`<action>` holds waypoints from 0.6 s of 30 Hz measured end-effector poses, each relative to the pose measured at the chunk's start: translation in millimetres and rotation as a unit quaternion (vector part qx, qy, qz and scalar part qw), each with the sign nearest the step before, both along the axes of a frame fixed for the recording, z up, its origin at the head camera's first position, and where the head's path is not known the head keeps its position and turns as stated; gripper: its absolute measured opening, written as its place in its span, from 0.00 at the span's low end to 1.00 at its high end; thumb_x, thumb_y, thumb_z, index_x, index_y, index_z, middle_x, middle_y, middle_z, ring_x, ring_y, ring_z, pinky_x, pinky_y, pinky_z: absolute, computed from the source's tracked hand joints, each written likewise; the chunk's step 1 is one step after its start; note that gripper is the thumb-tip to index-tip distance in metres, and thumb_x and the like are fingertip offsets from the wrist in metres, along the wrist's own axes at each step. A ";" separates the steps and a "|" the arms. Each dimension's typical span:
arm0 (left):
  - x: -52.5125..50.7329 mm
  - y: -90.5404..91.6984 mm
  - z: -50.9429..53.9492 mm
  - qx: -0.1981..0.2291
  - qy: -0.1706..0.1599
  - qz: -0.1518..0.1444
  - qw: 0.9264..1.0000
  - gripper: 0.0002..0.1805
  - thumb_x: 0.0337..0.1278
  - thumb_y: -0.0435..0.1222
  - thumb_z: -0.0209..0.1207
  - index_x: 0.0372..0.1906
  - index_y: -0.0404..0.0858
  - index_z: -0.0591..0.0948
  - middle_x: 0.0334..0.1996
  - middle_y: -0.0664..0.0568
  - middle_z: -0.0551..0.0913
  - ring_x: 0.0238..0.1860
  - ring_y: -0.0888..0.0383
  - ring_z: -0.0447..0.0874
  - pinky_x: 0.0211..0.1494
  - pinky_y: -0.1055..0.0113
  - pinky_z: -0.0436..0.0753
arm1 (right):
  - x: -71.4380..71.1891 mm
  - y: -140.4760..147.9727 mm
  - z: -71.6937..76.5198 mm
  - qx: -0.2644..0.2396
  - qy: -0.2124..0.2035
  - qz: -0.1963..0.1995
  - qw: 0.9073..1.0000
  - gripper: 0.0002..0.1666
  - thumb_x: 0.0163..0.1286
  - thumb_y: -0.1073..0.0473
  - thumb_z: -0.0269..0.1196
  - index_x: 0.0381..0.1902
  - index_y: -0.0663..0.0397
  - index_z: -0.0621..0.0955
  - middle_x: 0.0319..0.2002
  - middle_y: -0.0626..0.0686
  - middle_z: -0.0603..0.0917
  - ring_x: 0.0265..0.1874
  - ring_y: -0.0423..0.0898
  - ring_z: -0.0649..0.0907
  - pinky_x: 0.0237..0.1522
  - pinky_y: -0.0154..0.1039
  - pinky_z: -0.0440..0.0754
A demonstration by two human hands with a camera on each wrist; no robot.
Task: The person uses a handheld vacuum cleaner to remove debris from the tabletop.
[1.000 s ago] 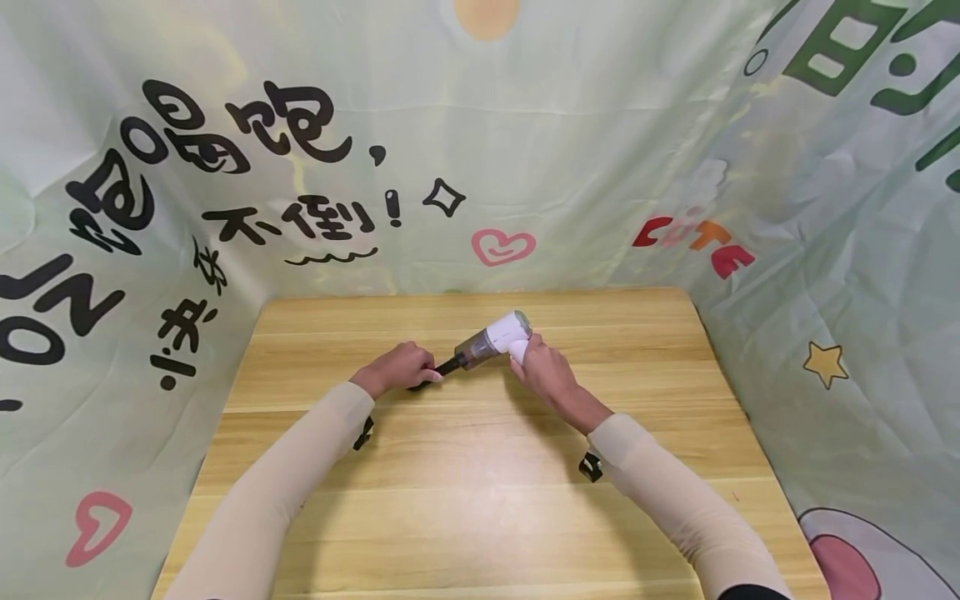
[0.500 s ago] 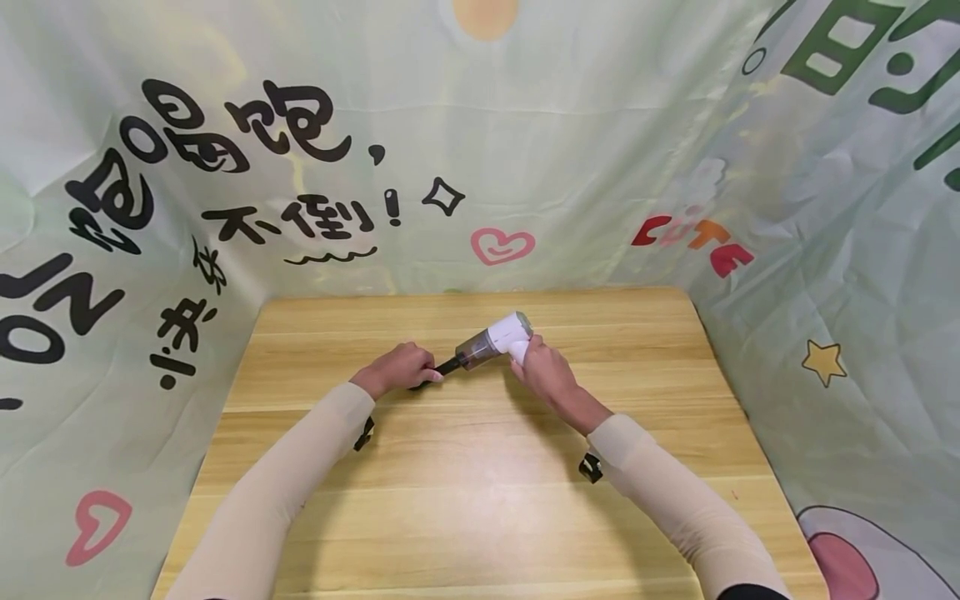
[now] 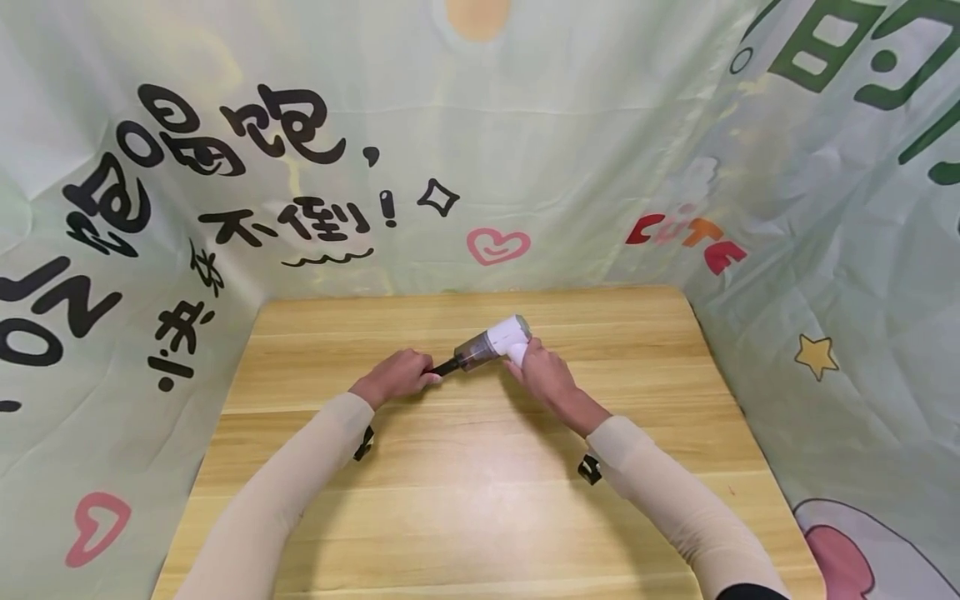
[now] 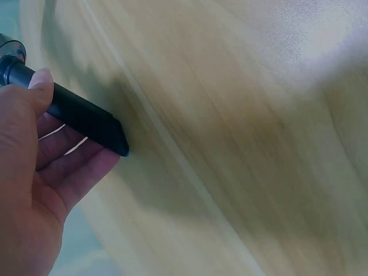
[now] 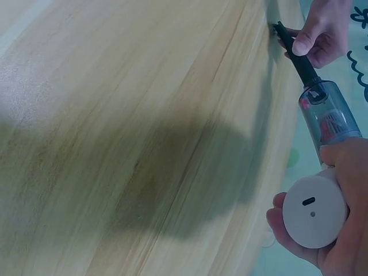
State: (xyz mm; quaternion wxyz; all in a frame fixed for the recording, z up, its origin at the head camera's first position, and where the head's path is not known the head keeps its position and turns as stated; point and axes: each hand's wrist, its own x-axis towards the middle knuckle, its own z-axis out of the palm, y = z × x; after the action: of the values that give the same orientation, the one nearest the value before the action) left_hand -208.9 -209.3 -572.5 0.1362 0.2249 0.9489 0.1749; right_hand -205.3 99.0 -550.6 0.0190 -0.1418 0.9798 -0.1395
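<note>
A small handheld vacuum cleaner (image 3: 506, 335) is held slantwise above the table, with a white body and a smoky clear dust cup (image 3: 474, 352). Its black crevice nozzle (image 4: 86, 118) points down to the left. My left hand (image 3: 397, 373) pinches this nozzle, thumb on top and fingers underneath, as the left wrist view shows. My right hand (image 3: 547, 375) grips the white handle, whose round end (image 5: 315, 214) has a slot and a small dot. Part of the handle is hidden by that hand. The nozzle appears joined to the dust cup.
Below lies a wood-grain table (image 3: 480, 500). A pale printed cloth (image 3: 562, 167) with lettering, hearts and stars hangs along its back and both sides. Small black devices (image 3: 589, 468) sit under both wrists.
Both hands keep their hold on the vacuum cleaner. My left hand has turned or shifted slightly, and the nozzle tip seen beyond it earlier is now covered in the head view.
</note>
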 end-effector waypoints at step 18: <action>-17.9 8.9 10.8 -0.020 0.063 0.006 0.998 0.20 0.75 0.53 0.58 0.45 0.39 0.85 0.32 0.52 0.83 0.27 0.59 0.74 0.33 0.66 0.73 | -10.1 17.6 4.4 -0.013 -0.018 -0.036 0.999 0.48 0.78 0.29 0.49 0.53 0.77 0.74 0.28 0.61 0.80 0.23 0.53 0.80 0.20 0.41 0.77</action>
State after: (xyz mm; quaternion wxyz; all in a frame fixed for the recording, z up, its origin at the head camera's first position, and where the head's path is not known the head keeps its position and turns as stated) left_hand -226.9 -200.4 -561.7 0.0797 0.2269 0.9602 0.1424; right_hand -215.4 116.7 -546.3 0.0294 -0.1038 0.9819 -0.1555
